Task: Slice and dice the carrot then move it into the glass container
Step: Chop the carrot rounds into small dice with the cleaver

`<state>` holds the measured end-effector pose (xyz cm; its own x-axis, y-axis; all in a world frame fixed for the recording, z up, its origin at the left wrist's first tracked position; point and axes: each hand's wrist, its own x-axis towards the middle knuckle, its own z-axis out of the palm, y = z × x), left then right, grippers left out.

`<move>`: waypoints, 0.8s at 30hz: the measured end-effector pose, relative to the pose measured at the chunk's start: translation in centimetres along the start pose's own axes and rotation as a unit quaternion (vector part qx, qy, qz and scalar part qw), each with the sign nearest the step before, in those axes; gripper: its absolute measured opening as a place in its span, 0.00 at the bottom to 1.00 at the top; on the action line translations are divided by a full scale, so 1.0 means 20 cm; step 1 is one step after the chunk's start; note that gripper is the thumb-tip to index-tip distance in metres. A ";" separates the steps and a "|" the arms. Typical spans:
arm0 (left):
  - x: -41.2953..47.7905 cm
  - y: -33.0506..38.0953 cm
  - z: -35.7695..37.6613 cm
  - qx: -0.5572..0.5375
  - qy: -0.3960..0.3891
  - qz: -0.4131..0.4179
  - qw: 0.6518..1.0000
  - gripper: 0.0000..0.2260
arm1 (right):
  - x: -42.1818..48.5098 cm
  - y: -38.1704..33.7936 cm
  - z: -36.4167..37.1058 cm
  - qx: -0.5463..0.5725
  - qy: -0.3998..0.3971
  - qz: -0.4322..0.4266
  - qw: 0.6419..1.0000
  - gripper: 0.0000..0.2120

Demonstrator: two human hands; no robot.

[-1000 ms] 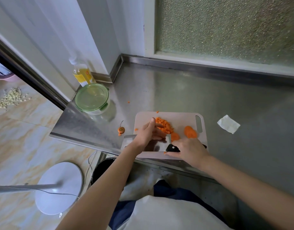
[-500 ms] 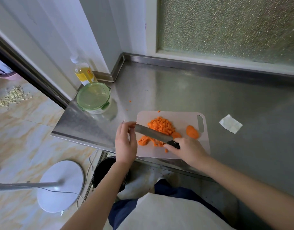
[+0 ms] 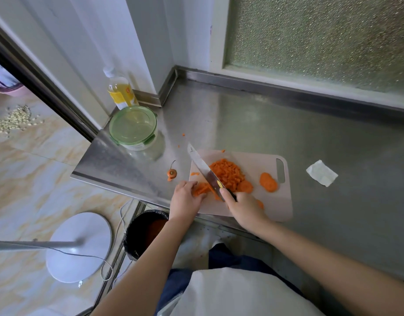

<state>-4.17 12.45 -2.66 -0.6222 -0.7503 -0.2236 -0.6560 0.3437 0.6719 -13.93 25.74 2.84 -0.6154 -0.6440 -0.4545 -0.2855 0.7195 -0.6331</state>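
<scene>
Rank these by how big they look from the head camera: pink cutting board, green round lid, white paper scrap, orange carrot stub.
1. Pink plastic cutting board
2. Green round lid
3. White paper scrap
4. Orange carrot stub
All four clearly differ in size.

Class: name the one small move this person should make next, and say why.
Probably bring the knife down through the carrot pieces under the left-hand grip: the right-hand grip holds the handle, the blade stands right beside them, and they look coarser than the diced pile.
</scene>
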 end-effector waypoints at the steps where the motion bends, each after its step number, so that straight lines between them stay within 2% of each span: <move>1: 0.00 0.01 0.01 0.011 0.004 -0.002 1.000 0.20 | 0.00 0.00 0.01 0.003 0.005 0.002 1.000 0.27; 5: 0.00 0.08 0.04 0.112 0.007 -0.023 0.993 0.25 | 0.00 0.00 0.01 0.026 0.029 0.009 0.999 0.27; 11: 0.04 0.13 0.09 0.179 -0.007 -0.056 0.982 0.27 | 0.04 0.03 0.00 0.077 0.052 -0.010 0.996 0.29; 18: 0.05 0.10 0.06 0.092 -0.042 -0.044 0.994 0.20 | 0.04 0.05 -0.01 0.071 0.044 0.007 0.997 0.31; 24: 0.04 0.02 0.04 0.097 -0.033 0.049 0.993 0.22 | 0.04 0.03 -0.01 0.067 0.027 0.010 0.997 0.31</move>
<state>-5.25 12.47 -3.05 -0.7095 -0.6711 -0.2152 -0.6576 0.5205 0.5447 -14.70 25.69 2.20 -0.6597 -0.6121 -0.4360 -0.1736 0.6886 -0.7040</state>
